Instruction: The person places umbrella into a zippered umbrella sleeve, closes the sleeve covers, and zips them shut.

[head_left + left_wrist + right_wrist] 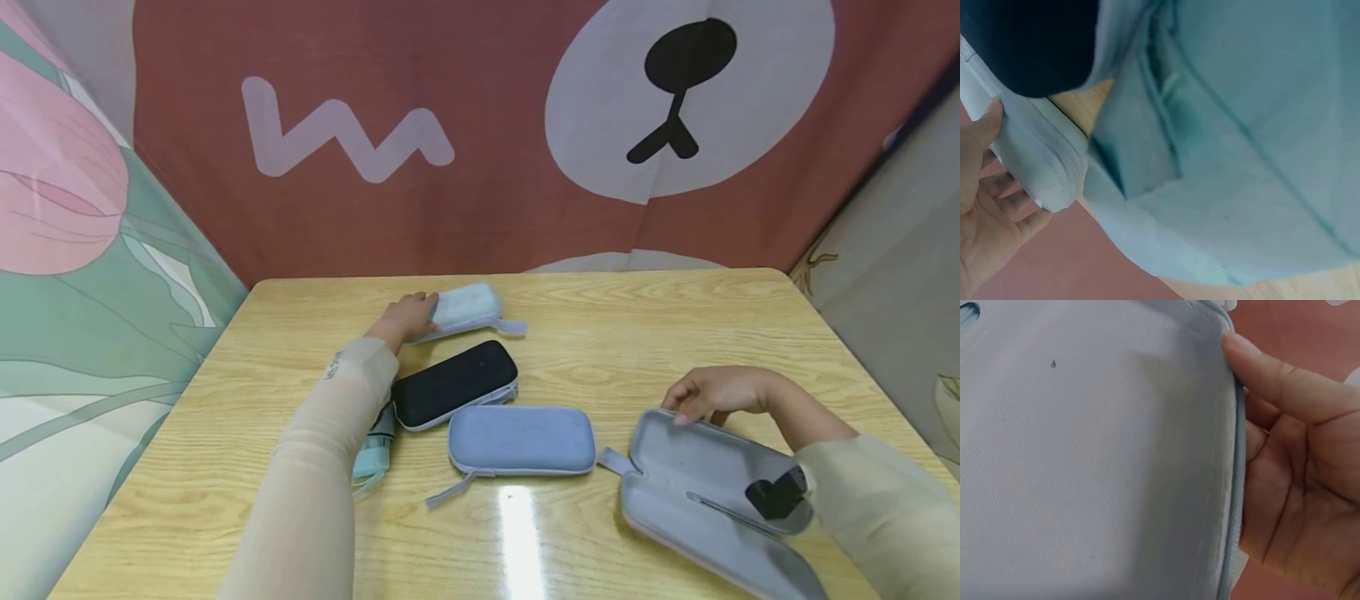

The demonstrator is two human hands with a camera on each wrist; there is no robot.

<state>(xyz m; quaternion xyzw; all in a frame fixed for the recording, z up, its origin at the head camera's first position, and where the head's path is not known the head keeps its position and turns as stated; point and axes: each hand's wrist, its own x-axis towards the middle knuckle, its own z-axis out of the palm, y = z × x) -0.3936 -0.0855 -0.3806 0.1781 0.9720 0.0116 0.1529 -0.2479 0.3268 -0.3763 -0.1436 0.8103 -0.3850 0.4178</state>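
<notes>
At the back of the table my left hand [407,318] grips the left end of a closed light blue zippered case [467,305]. Thumb and fingers lie on either side of that case's end in the left wrist view. On the right, my right hand [726,390] pinches the lid edge of an open grey zippered case [697,500]. Its thumb [1272,375] presses on the inside of the lid in the right wrist view. The grey lining shows, with a slim slot along the fold and a dark patch near my sleeve.
A black zippered case [456,383] and a periwinkle-blue case [522,440] lie closed mid-table. Under my left forearm sits a teal umbrella-like item [372,457], partly hidden; teal fabric [1260,137] fills much of the left wrist view. A brown bear-print curtain [487,217] hangs behind the table.
</notes>
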